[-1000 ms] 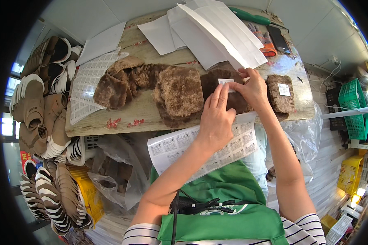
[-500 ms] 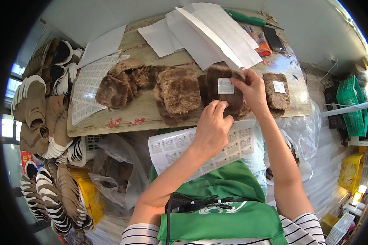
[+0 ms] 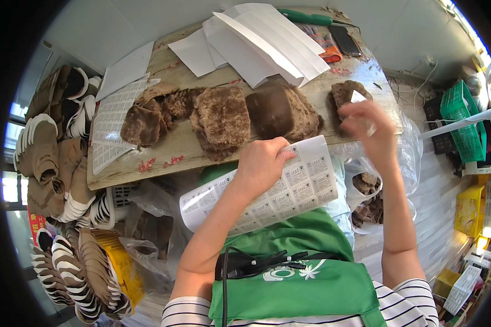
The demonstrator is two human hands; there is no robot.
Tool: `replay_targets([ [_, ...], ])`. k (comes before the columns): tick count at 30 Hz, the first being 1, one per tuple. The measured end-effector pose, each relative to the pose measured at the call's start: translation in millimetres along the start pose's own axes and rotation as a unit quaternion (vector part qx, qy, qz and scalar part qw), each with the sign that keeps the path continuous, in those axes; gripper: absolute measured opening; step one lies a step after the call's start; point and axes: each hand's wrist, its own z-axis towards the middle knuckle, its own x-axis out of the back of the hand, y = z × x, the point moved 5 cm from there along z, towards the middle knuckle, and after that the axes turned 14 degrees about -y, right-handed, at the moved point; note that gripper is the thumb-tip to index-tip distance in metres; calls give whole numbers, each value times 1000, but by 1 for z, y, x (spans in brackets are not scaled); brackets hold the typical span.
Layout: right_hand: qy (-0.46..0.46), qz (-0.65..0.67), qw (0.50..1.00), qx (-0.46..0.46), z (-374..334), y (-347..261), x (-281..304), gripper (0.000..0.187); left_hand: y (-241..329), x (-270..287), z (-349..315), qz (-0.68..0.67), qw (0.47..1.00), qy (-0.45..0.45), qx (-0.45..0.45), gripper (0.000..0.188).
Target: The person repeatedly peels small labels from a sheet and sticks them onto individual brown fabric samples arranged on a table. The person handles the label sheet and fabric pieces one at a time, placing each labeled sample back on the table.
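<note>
My left hand is closed on the upper edge of a sheet of printed labels, which slants over my lap. My right hand, blurred, hovers with fingers apart over a small brown fur stack at the table's right. A white label shows on that stack, which the hand partly hides. Just beyond the left hand lies a dark brown fur piece with no label visible. Left of it are a fluffy brown fur stack and a crumpled brown fur heap.
White paper sheets lie at the table's back. More label sheets rest at its left. A phone, orange-and-grey gloves and a green-handled tool are at back right. Stacked brown shoe uppers stand left; a plastic bag hangs right.
The labelled fur piece has left the middle, and a label shows on the right stack. My right hand has moved right; my left has dropped onto the label sheet, which has shifted left.
</note>
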Motion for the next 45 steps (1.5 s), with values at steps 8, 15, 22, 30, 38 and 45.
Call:
replay_targets([
  [8,-94,177,977,-70,-39,8,-61,31,2,18,-6,-45,998,-20,28,21],
  [15,-122,158,980,7,-35,-9,-73,37,10,5,-5,-70,997,6,-30,21],
  [22,-100,-11,995,29,-35,-12,-79,29,12,5,-3,-76,997,-25,23,22],
  [30,-141,91,986,-16,-28,-6,-86,19,-3,3,-3,-94,995,-6,-24,18],
  [38,-136,70,988,1,-29,-6,-91,19,-14,2,1,-81,993,-32,78,25],
  [45,-75,54,985,143,-32,-27,-83,22,-23,-8,7,-67,995,17,69,25],
])
